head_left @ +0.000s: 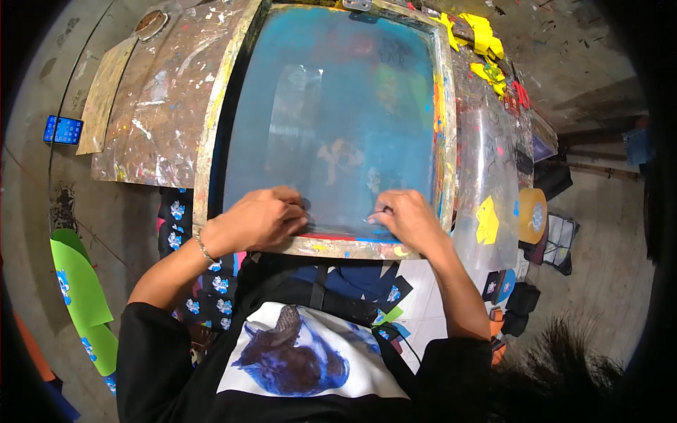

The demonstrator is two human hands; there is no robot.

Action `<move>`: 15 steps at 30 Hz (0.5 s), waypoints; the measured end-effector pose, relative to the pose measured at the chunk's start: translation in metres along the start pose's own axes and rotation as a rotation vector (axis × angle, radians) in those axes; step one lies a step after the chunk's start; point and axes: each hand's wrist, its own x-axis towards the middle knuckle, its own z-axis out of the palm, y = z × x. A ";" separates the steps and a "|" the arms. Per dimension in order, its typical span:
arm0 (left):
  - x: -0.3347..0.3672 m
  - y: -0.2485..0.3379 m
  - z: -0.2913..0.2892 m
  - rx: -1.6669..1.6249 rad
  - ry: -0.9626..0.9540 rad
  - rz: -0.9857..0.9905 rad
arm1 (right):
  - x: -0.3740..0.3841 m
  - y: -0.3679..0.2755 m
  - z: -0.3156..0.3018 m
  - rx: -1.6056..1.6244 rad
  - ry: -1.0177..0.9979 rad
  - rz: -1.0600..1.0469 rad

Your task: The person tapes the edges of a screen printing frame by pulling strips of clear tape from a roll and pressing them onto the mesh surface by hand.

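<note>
At the far left a phone [63, 130] with a lit blue screen lay on the floor, and below it green sheets [81, 289] printed with small blue motifs curled over one another. A paint-spattered tabletop [151, 106] carried a wooden-framed printing screen [331, 113], its blue mesh showing a pale motif near the middle.

The left hand [262, 218] rested knuckles-up on the near edge of the screen, fingers curled and pressing down on the mesh just above the frame's near rail [338, 247] — whether it gripped anything beneath could not be told. The right hand [405, 217] sat a little apart from it on the same edge, fingertips pinched on the mesh, perhaps around something small, though that was too blurred to tell.

Right of the frame lay a clear plastic sheet [490, 162] with a yellow cut-out [486, 220], and yellow scraps [483, 35] at the far corner.

The likely trouble: uneven pressure from the two hands could shift the frame on the tabletop and smear the print beneath — and wet ink along the near rail could easily foul a wrist
</note>
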 end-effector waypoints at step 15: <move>-0.039 0.001 -0.004 0.260 0.081 0.021 | -0.010 0.013 -0.005 -0.044 0.062 0.111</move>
